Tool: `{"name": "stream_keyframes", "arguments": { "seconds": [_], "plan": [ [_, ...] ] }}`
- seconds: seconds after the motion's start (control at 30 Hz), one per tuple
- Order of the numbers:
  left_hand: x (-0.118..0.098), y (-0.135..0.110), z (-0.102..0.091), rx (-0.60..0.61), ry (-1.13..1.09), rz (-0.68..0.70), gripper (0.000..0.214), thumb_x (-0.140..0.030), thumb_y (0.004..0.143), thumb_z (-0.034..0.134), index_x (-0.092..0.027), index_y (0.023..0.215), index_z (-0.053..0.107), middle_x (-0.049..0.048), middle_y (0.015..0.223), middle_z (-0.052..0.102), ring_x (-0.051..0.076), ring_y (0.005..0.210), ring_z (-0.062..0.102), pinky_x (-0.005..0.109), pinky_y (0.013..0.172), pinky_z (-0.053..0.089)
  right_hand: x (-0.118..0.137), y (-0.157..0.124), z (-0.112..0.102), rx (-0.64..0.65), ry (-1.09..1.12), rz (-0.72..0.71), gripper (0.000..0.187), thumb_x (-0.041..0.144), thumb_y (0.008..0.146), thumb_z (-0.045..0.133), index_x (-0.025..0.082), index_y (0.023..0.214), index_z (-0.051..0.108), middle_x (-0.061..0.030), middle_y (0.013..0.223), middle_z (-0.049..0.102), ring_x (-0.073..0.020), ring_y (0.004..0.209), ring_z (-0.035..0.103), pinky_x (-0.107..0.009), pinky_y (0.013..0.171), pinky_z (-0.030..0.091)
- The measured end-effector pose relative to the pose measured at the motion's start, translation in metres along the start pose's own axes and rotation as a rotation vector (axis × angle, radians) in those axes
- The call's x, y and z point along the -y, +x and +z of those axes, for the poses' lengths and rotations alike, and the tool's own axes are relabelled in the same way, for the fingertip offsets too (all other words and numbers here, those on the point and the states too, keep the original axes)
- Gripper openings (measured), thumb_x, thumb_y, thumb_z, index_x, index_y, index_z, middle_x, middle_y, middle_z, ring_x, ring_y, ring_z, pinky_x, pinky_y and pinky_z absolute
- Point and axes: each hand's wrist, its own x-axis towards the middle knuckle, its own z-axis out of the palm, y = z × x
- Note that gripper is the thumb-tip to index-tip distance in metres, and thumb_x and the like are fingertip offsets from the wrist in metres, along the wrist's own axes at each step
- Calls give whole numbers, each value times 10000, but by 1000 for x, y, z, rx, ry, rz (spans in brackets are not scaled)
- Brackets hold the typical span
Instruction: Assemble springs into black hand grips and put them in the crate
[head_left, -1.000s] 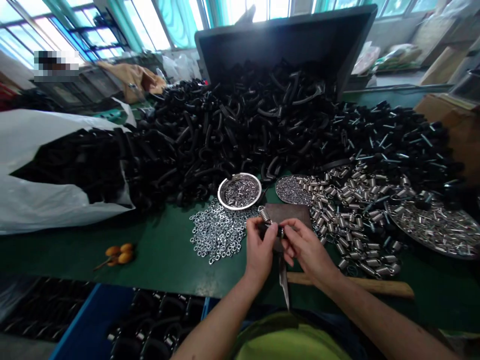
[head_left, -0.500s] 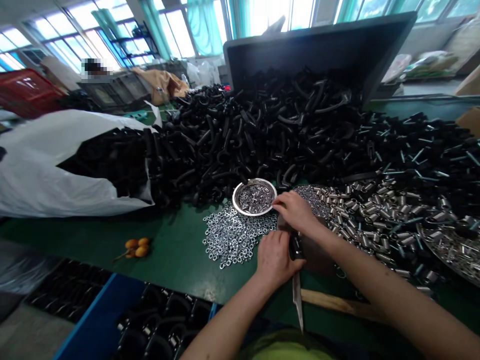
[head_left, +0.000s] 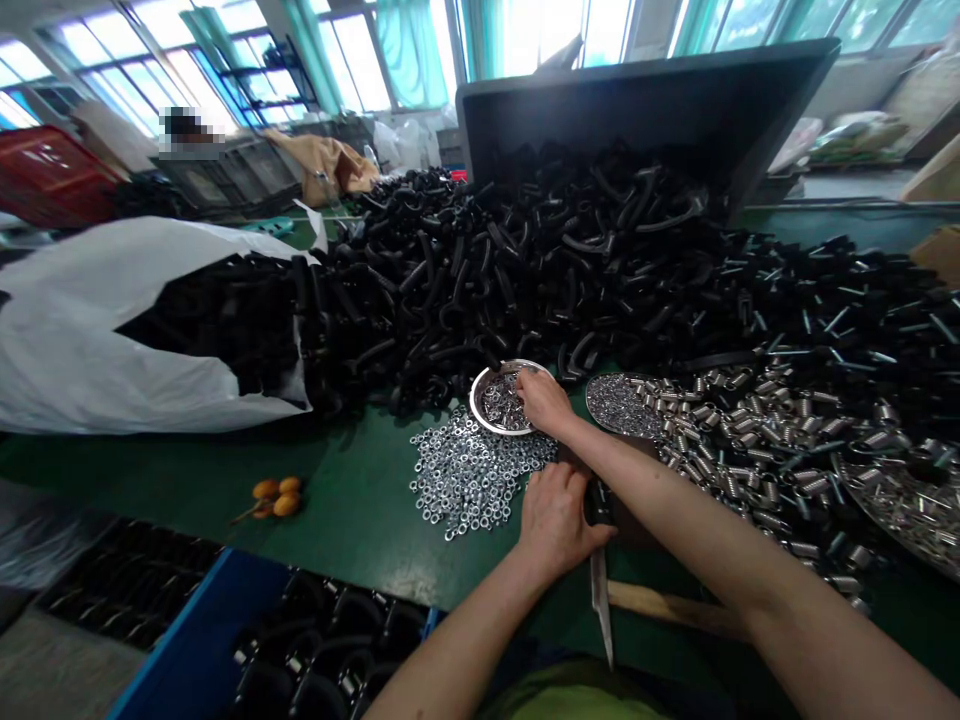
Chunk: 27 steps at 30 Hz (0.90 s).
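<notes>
My right hand point(head_left: 543, 402) reaches into a round metal bowl point(head_left: 475, 408) with its fingertips bent together among the small metal pieces point(head_left: 501, 400). What its fingertips hold, if anything, is hidden. My left hand point(head_left: 556, 518) grips a dark part point(head_left: 598, 500) on the green table, thumb stretched along its near side; most of that part is covered. A heap of shiny nuts point(head_left: 465, 475) spreads out left of this hand. Below the thumb lies a pointed metal blade point(head_left: 601, 612), beside a wooden handle point(head_left: 667, 606) that runs under my right forearm.
Black curved parts point(head_left: 480, 270) are piled behind the bowl, spilling from a grey bin point(head_left: 645, 95). Springs point(head_left: 727, 440) and a dish of tiny pieces point(head_left: 622, 403) lie right. A white sack point(head_left: 97, 330), orange fruits point(head_left: 277, 496) and a blue crate point(head_left: 187, 640) are left.
My right hand has moved left from the bowl's right rim into the bowl. My left hand keeps its grip on the dark part in nearly the same place.
</notes>
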Motion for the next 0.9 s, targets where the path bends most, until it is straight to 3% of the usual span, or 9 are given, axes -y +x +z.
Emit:
{"name": "stream_keyframes", "arguments": {
  "seconds": [0.1,0.2,0.3,0.43,0.6,0.73,0.83,0.9],
  "plan": [
    [2,2,-2,6,-36,33,569,-433,553,786,-219,1037,576,89,1002,580,302,948,523,434,807,414,-5,-18,-16,-30,99,3,248,281,914,477,144,1096,577,-48,1050,616,-167,945,593,-341,819,483],
    [4,4,-5,45,-20,45,556,-419,558,787,-215,1030,575,79,1002,580,290,950,524,425,816,410,-19,-56,-37,-44,179,16,165,207,885,493,158,909,648,-7,874,668,-122,845,614,-250,774,466],
    [6,6,-8,84,5,68,561,-411,562,785,-216,1042,569,71,1025,575,278,964,514,414,825,405,-36,-106,-51,-64,203,56,122,154,824,549,181,808,667,-13,844,678,-139,821,613,-277,771,462],
    [9,9,-9,124,28,103,587,-419,568,784,-209,1069,561,66,1009,579,266,961,511,403,830,402,-46,-150,-48,-87,185,105,132,99,797,535,175,800,643,-29,815,657,-163,810,606,-315,757,465],
    [9,10,-10,136,37,120,563,-420,577,777,-216,1055,562,61,999,581,259,956,513,389,825,400,-44,-155,-34,-95,141,94,189,41,787,488,151,906,583,-41,832,602,-142,760,585,-276,715,470],
    [8,9,-10,122,67,138,537,-439,613,746,-208,1058,552,59,991,581,254,941,515,384,809,405,-38,-155,-28,-64,52,-21,185,57,805,469,162,911,580,-53,814,592,-185,818,539,-305,725,447],
    [7,8,-8,113,102,142,451,-457,634,724,-192,962,562,58,943,582,252,916,517,379,785,414,-34,-164,-23,-36,-42,-108,133,114,837,479,163,826,602,-75,784,598,-211,808,520,-330,717,438],
    [7,7,-7,100,117,137,449,-457,621,736,-183,930,559,60,930,585,256,908,517,384,786,417,-35,-171,-22,-32,-84,-144,158,134,856,469,154,873,624,-87,798,614,-216,818,528,-336,727,440]
  ]
}}
